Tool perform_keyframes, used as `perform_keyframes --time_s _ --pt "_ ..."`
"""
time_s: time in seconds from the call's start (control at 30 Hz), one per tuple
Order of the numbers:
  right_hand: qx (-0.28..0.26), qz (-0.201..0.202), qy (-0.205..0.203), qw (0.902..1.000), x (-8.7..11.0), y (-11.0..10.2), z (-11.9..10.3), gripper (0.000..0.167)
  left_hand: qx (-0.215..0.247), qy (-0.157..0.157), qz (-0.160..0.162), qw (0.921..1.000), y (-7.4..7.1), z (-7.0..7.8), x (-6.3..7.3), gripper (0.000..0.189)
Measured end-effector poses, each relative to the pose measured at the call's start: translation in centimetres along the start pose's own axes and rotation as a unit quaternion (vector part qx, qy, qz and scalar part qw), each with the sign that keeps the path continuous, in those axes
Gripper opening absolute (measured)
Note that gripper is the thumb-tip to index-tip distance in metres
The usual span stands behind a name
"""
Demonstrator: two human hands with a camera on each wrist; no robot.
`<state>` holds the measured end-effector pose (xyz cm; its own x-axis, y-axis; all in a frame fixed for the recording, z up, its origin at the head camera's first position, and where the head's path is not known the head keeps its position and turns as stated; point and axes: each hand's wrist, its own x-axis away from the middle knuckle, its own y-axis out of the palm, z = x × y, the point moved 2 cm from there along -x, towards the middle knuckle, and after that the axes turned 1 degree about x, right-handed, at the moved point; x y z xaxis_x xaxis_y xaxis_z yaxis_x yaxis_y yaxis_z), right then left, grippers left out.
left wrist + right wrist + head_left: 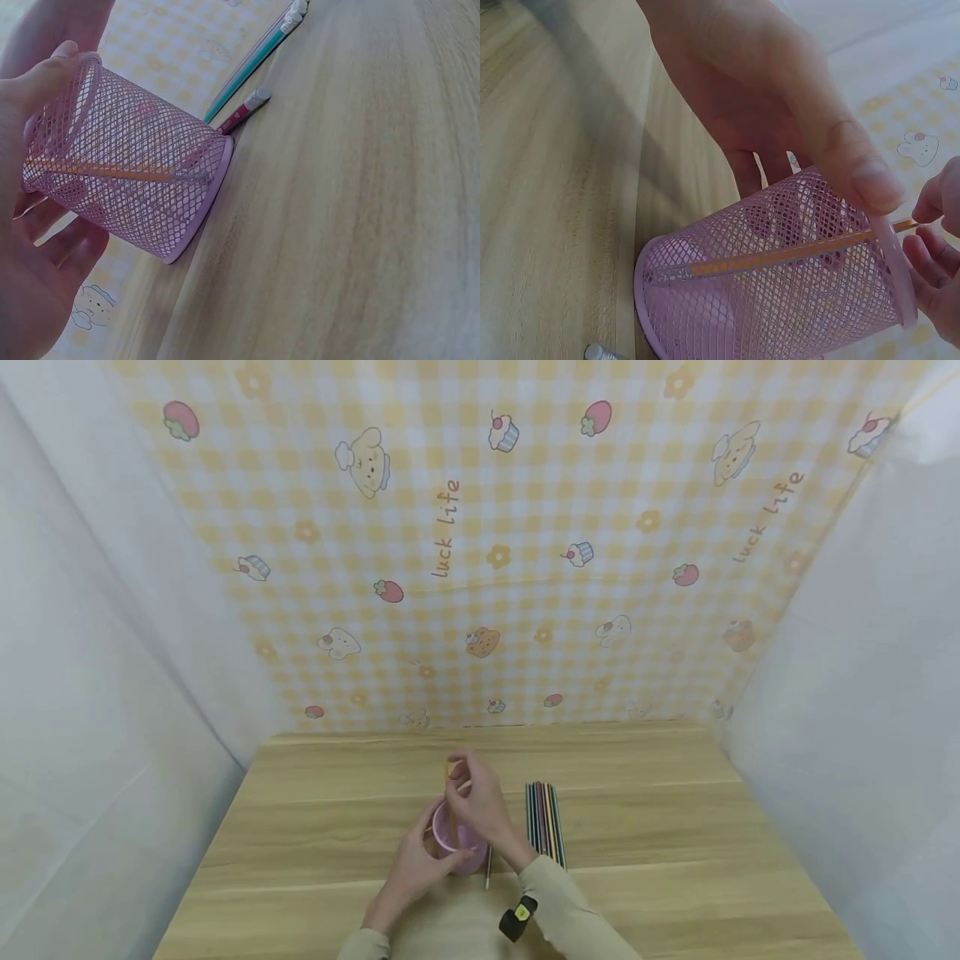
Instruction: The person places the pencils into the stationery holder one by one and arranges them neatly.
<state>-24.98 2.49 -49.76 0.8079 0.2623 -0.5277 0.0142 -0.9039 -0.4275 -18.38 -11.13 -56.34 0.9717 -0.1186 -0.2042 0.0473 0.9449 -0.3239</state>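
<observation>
A pink mesh pencil cup (472,862) stands upright on the wooden table. My left hand (420,862) holds it from the left, the thumb over the near rim and the fingers behind the far side. Above the cup, my right hand (480,797) pinches the upper end of an orange pencil (453,828). Through the mesh in the right wrist view, the same pencil (780,256) slants down inside the cup, its metal-banded end close to the base. A dark red pencil (244,112) with a white eraser lies on the table beside the cup.
A row of several pencils (545,822) in dark, teal and yellow colours lies side by side to the right of the cup, partly behind my right forearm. Behind the table (660,810) hangs a yellow checked cloth (525,602); white sheets (862,652) flank both sides.
</observation>
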Motion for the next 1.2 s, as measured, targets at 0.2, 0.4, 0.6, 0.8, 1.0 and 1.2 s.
perform_keyframes --time_s 0.2,0.4,0.6,0.8,1.0,1.2 --pt "0.018 0.009 -0.009 0.9998 -0.1 -0.7 0.4 0.036 0.009 -0.012 0.012 0.9998 0.1 0.1 -0.1 0.091" --pt "0.023 0.024 0.012 0.9994 -0.8 -2.0 0.6 0.032 0.023 -0.005 0.012 0.9996 0.0 -0.2 0.0 0.091" --pt "0.023 0.044 0.042 0.9979 -1.6 -4.3 1.4 0.032 0.030 -0.005 0.003 0.9995 -0.1 -0.2 -0.1 0.093" --pt "0.034 0.063 0.077 0.9944 -2.0 -6.7 2.7 0.031 0.049 0.018 0.006 0.9986 0.0 0.0 -0.2 0.091" --pt "0.054 0.079 0.100 0.9904 -1.9 -8.9 4.5 0.032 0.056 0.009 0.010 0.9984 0.1 0.0 -0.3 0.092" --pt "0.064 0.087 0.140 0.9842 -1.2 -10.6 5.9 0.032 0.058 0.002 0.008 0.9983 0.1 0.0 -0.3 0.092"
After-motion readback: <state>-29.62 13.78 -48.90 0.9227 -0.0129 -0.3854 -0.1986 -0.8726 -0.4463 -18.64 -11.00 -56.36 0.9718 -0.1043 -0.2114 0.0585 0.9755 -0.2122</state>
